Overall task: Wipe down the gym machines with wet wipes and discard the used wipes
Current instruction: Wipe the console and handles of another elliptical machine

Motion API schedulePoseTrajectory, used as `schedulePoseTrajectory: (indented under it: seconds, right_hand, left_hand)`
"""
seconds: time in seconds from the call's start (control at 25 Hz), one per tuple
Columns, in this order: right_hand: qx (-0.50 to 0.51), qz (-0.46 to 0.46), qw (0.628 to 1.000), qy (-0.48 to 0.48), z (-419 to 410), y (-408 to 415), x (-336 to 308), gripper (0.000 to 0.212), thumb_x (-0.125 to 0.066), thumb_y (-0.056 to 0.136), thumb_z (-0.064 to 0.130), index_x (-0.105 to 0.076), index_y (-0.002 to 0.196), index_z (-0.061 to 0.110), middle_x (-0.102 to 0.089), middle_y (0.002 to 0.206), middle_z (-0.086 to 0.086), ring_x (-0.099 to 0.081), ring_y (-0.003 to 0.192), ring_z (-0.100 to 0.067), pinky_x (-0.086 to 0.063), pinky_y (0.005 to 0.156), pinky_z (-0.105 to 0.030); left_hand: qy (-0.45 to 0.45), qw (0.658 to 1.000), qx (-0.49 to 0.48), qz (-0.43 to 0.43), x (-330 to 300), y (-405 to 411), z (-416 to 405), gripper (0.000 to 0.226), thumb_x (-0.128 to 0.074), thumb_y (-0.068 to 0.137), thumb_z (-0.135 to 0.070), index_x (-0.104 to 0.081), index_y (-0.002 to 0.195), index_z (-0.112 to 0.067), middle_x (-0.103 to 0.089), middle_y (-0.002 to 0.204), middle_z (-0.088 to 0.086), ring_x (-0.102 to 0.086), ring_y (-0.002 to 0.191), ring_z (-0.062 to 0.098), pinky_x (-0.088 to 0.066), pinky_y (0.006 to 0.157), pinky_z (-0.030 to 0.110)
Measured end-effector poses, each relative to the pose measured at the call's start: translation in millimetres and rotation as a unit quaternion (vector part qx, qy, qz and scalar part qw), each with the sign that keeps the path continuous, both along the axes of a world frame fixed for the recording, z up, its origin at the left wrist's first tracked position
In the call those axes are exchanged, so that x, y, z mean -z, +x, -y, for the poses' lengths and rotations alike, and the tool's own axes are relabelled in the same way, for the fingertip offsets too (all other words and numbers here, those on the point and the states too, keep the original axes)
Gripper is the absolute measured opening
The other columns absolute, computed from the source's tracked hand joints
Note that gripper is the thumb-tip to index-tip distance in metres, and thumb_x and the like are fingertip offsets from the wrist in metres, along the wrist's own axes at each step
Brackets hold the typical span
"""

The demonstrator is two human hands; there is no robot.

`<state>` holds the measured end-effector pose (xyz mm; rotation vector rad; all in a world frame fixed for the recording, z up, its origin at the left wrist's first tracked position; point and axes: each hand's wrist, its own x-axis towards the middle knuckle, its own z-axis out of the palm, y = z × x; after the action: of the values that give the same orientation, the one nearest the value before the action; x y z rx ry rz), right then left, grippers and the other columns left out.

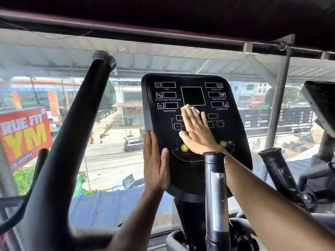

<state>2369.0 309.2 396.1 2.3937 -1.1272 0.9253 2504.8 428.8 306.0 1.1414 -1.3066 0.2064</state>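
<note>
white wipe [188,108] under flat right hand [196,132] on black console [235,142], flat left hand [155,165] at its edge, handlebar [216,192] in front

I see the black plastic console panel [195,134] at frame centre, carrying a white wet wipe [188,108] just below its dark square screen; my right hand [196,132] presses it flat, left hand [155,165] against the panel's lower-left edge.

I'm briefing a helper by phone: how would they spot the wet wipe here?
Find the black console in front of the window. On its face, just below the square centre screen, the right hand lies flat. The wet wipe is the white scrap showing past its fingertips, the only white, soft thing on the panel.
</note>
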Motion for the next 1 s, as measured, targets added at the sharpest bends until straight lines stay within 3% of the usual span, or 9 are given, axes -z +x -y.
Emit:
schedulePoseTrajectory:
  seconds: [0.12,0.24,0.44,0.64,0.84,1.0]
  right_hand:
    - [-0.094,-0.075,0.992,-0.049,-31,8,10,0.085,-0.03,0.087,0.036,0.002,0.164,0.017,0.012,0.171,0.002,0.016,0.156,-0.014,0.012,0.126,-0.044]
    - [-0.109,-0.072,0.989,-0.064,-32,-1,21,0.085,-0.029,0.085,0.034,-0.004,0.164,0.016,0.005,0.172,0.0,0.011,0.157,-0.013,0.008,0.127,-0.043]
    - [-0.132,-0.047,0.99,-0.023,-24,47,-23,0.084,-0.023,0.087,0.039,-0.002,0.163,0.012,0.007,0.171,-0.006,0.012,0.157,-0.017,0.004,0.128,-0.046]
    - [-0.177,-0.093,0.979,-0.028,-48,16,19,0.089,-0.04,0.084,0.03,-0.004,0.164,0.015,0.006,0.172,0.0,0.013,0.157,-0.012,0.007,0.127,-0.048]
    - [-0.146,-0.101,0.981,-0.083,-64,-20,67,0.094,-0.043,0.075,0.03,-0.015,0.163,0.015,-0.005,0.172,0.001,0.0,0.158,-0.013,-0.008,0.126,-0.055]
    - [-0.112,-0.029,0.992,-0.054,-63,4,30,0.091,-0.047,0.082,0.034,-0.011,0.164,0.015,-0.002,0.172,0.0,0.004,0.158,-0.014,-0.009,0.126,-0.053]
  left_hand:
    - [-0.002,1.0,0.004,0.004,2,0,2,0.077,-0.014,0.108,-0.061,-0.011,0.166,-0.011,-0.001,0.175,-0.002,0.004,0.16,0.012,-0.004,0.13,0.033]
    - [-0.006,1.0,0.017,-0.003,4,1,2,0.077,-0.014,0.108,-0.061,-0.011,0.166,-0.011,-0.002,0.175,-0.002,0.003,0.16,0.012,-0.005,0.131,0.039]
    - [-0.001,1.0,0.011,-0.001,3,0,2,0.077,-0.014,0.107,-0.063,-0.011,0.166,-0.012,-0.003,0.175,-0.003,0.002,0.161,0.013,-0.007,0.131,0.043]
    - [-0.018,1.0,0.026,-0.002,6,3,6,0.079,-0.012,0.107,-0.063,-0.014,0.165,-0.008,-0.006,0.175,0.001,0.0,0.161,0.015,-0.007,0.131,0.043]
    - [-0.016,1.0,0.021,-0.001,5,3,4,0.077,-0.011,0.108,-0.06,-0.013,0.165,-0.008,-0.005,0.175,0.002,0.001,0.161,0.016,-0.008,0.13,0.046]
    - [-0.007,1.0,0.018,0.003,5,2,6,0.077,-0.011,0.108,-0.06,-0.012,0.165,-0.008,-0.004,0.175,0.001,0.002,0.161,0.015,-0.008,0.131,0.046]
